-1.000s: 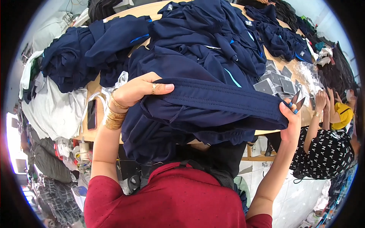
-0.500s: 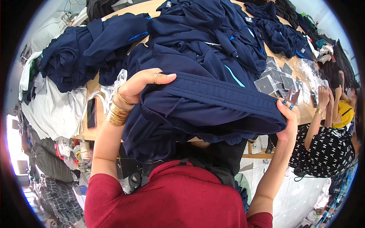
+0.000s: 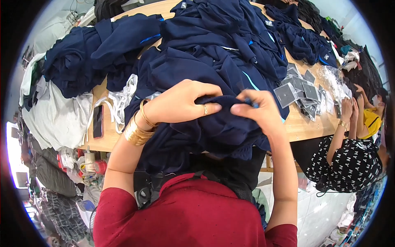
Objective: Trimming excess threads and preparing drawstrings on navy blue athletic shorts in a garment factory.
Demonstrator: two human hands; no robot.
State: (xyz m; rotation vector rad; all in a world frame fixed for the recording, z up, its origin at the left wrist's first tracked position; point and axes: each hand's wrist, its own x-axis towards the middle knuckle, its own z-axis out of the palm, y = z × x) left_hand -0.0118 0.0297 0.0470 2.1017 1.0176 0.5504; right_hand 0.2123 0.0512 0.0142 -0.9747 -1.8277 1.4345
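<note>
Navy elastic-waist pants (image 3: pixel 230 127) are bunched in front of me over the table's near edge; their length is hidden in folds. My left hand (image 3: pixel 191 102), with gold bangles and a ring, pinches the waistband between thumb and fingers. Close to it on the right, my right hand (image 3: pixel 259 108) is closed at the same fabric, slightly smeared by motion. Small blue-handled scissors (image 3: pixel 252 103) sit at its fingers, mostly hidden. Beyond my hands lies a large heap of navy garments (image 3: pixel 205 24) with light blue trim.
More navy clothes (image 3: pixel 119 37) lie left, beside white cords (image 3: pixel 123 99), a phone (image 3: pixel 98 121) and pale cloth (image 3: pixel 61 119). Dark square pieces in clear bags (image 3: pixel 302 88) lie right on the wooden table (image 3: pixel 306 128). A co-worker in patterned black clothing (image 3: pixel 349 164) sits nearby.
My hands have come together from the waistband's two ends, and the stretched waistband is now gathered between them. The right hand moved left with the small scissors.
</note>
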